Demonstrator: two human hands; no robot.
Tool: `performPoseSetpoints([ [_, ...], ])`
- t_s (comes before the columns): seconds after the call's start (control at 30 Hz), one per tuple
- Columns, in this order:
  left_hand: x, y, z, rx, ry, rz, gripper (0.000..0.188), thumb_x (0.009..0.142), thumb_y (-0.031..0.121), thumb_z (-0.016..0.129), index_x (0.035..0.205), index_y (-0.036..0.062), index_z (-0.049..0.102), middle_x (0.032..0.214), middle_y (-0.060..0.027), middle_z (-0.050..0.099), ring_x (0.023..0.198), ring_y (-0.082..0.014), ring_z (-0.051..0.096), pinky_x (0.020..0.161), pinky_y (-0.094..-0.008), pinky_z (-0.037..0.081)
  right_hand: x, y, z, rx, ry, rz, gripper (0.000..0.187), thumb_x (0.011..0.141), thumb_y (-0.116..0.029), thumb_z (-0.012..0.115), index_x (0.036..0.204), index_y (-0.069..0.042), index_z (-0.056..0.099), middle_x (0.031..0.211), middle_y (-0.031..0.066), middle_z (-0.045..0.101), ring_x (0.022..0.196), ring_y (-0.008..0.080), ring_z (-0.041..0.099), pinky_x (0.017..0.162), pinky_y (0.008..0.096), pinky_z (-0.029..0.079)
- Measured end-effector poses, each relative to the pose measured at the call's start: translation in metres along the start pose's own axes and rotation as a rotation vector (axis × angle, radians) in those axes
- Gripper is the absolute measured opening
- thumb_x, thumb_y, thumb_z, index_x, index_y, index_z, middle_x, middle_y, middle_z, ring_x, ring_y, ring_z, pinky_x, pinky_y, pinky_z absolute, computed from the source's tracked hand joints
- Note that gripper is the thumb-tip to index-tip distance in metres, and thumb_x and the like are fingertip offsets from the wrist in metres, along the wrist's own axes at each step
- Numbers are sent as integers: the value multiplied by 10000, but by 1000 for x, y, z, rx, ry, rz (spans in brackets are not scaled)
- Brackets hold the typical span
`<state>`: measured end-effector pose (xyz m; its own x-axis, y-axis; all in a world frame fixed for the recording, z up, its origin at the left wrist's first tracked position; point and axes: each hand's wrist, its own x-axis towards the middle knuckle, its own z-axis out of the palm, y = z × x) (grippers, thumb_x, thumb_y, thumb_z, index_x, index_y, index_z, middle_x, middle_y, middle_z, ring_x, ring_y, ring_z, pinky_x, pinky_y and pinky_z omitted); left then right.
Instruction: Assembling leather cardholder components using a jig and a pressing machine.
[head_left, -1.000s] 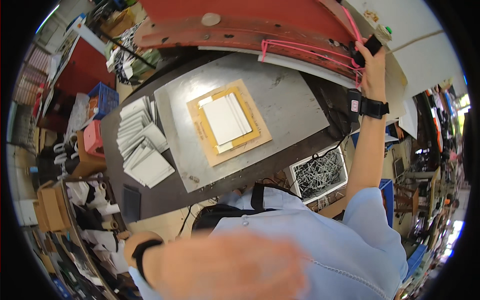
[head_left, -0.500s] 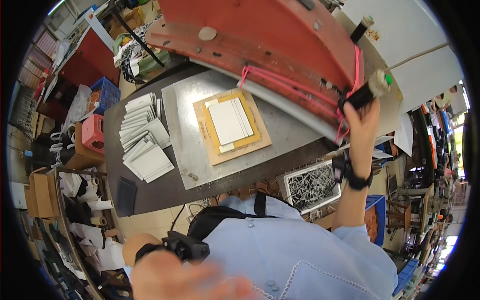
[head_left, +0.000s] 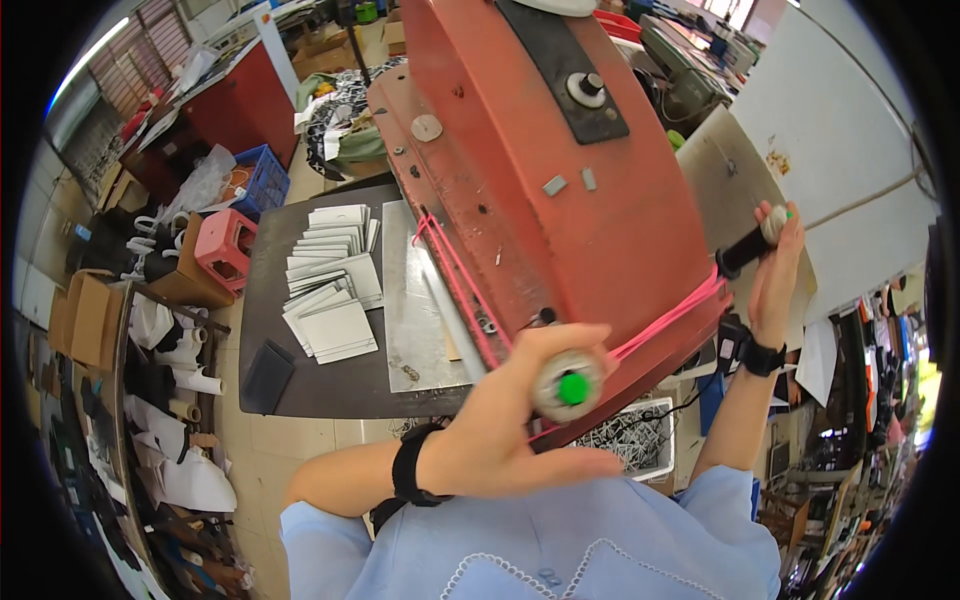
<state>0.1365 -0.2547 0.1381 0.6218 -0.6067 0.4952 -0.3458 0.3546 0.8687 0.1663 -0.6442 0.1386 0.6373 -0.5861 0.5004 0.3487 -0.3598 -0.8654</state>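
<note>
A red press arm (head_left: 560, 200) swings across the table in front of me, with pink cord strung along its near edge. At its near corner, my left hand (head_left: 490, 425) is open around a handle (head_left: 566, 385) with a green button on its end. The thumb is spread away and the other fingers reach over the handle's far side. Farther right, my right hand (head_left: 777, 285) is closed on a second, black handle (head_left: 745, 252), also with a green tip. Under the arm lies a metal plate (head_left: 408, 300); the wooden board on it is almost wholly hidden.
A fanned stack of pale flat pieces (head_left: 338, 330) lies on the dark table (head_left: 275, 230), near a black flat piece (head_left: 267, 375). A white bin (head_left: 655, 460) of metal parts stands below the arm. Left are a pink stool (head_left: 222, 245), a blue crate (head_left: 262, 180) and shelving with rolls (head_left: 190, 380).
The red arm has swung nearer and now covers the board and white sheet. My left hand has come up from my chest to the near handle. My right hand stays on its handle, lower and farther right.
</note>
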Motion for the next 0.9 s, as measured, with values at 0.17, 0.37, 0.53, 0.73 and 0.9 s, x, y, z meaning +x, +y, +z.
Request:
performPoseSetpoints([
  [0.17, -27, 33, -5, -24, 485, -168, 734, 939, 679, 434, 1193, -7, 481, 875, -138, 603, 792, -188, 601, 790, -336, 492, -45, -26, 28, 248, -75, 54, 643, 1044, -538, 321, 1449, -44, 400, 1304, 168, 558, 1183, 233, 544, 1060, 374, 390],
  [0.37, -36, 50, -24, 60, 636, -219, 510, 957, 479, 474, 1134, 1, 491, 770, -120, 595, 721, -180, 579, 746, -321, 470, -52, -49, 45, 346, -143, 121, 486, 1015, -379, 398, 1266, 10, 547, 1097, 163, 636, 940, 246, 629, 904, 381, 476],
  [0.53, -48, 43, -31, 6, 661, -174, 436, 926, 434, 513, 1041, 14, 519, 744, -114, 587, 693, -181, 572, 735, -329, 469, -51, -35, 31, 556, -372, 191, 330, 946, -325, 476, 1004, -14, 568, 738, 82, 552, 687, 184, 527, 706, 324, 430],
  [0.73, -60, 22, -33, 0, 674, -157, 386, 928, 400, 515, 1014, 23, 518, 729, -123, 578, 670, -193, 562, 713, -338, 472, -69, -23, 41, 546, -298, 200, 294, 938, -323, 484, 925, -35, 537, 667, 58, 493, 636, 168, 479, 669, 313, 402],
  [0.9, -63, 19, -33, 35, 656, -148, 428, 948, 442, 490, 1031, 23, 516, 731, -110, 574, 675, -188, 559, 720, -336, 466, -72, -22, 43, 507, -258, 181, 348, 969, -367, 466, 985, -29, 543, 673, 51, 494, 636, 159, 476, 662, 308, 400],
])
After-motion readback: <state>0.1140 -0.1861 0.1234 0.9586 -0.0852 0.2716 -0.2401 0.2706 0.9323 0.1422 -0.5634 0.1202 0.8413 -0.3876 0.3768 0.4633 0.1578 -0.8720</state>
